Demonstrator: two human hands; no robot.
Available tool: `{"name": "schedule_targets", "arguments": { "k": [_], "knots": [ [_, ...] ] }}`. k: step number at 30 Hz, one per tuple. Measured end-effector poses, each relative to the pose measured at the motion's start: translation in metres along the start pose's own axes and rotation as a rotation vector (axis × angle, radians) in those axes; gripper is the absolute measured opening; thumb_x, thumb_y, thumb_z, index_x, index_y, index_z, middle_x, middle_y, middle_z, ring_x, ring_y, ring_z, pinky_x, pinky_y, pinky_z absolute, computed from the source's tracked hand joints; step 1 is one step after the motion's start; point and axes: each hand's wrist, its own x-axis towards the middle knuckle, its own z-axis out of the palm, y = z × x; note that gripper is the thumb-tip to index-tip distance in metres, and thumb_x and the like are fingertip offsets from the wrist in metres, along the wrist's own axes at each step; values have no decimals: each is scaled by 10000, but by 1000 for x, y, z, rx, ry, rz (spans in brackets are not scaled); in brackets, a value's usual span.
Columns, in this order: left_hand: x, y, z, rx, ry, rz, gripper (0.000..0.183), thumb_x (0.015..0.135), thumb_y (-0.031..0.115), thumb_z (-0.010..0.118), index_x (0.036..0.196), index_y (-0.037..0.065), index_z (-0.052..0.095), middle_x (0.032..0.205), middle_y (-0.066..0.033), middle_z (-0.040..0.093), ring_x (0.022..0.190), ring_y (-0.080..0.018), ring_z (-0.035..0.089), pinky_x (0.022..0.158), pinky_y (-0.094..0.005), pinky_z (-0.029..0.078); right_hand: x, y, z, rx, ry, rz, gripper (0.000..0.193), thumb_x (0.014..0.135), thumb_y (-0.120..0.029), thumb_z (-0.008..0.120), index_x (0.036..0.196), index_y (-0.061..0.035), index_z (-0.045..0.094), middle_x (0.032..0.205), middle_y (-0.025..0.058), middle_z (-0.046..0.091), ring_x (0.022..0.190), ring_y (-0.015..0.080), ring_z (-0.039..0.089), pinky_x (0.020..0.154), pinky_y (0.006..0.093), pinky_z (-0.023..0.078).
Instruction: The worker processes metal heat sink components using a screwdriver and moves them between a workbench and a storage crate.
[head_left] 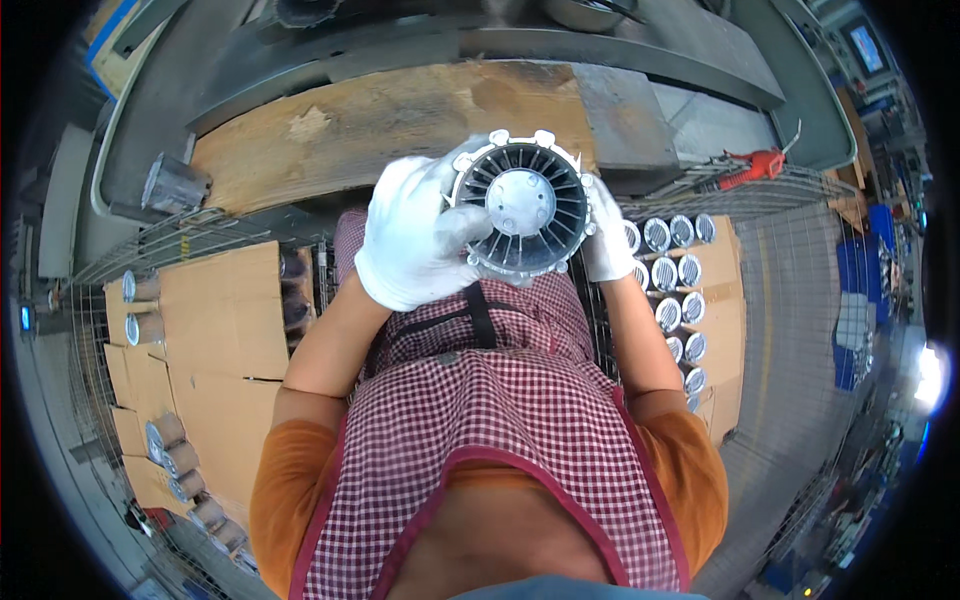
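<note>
Both hands wore white gloves and gripped one round metal part point(520, 203), held up over the lap, near the front edge of the desk point(390, 125). The left hand point(412, 235) clasped its left side, the thumb lying across the front face. The right hand point(606, 238) held the right rim; most of its fingers were hidden behind the part. The finned face was turned up toward the head camera, with thin blades around a flat, pale hub and small lugs along the rim.

The desk top was worn, stained wood, with grey metal beyond. A grey cylinder point(175, 185) lay at its left end, and a red air gun point(754, 169) sat on wire mesh to the right. On the person's right, silver cylinders point(663, 274) stood in rows on cardboard point(727, 345); on the left, more cylinders lay around brown sheets. A checked apron point(470, 400) covered the person's front.
</note>
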Motion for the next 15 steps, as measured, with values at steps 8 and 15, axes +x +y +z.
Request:
{"name": "schedule_targets", "arguments": {
  "k": [8, 15],
  "knots": [
    [22, 24, 41, -250, -268, -195, 899, 414, 447, 904, 1183, 82, 616, 1347, -193, 506, 1091, -376, 553, 937, -427, 424, -32, -25, 15, 933, -306, 251, 1064, 660, -844, 486, 1452, -146, 355, 1473, 108, 393, 1345, 307, 392, 1081, 532, 359],
    [16, -47, 75, -99, -75, -633, 813, 775, 443, 732, 1417, 63, 409, 1416, -195, 455, 1292, -347, 458, 1090, -439, 337, -97, 37, -116, 705, 30, 427, 618, 878, -395, 570, 1405, -132, 384, 1314, 160, 517, 1137, 353, 535, 823, 524, 489]
  ]
}}
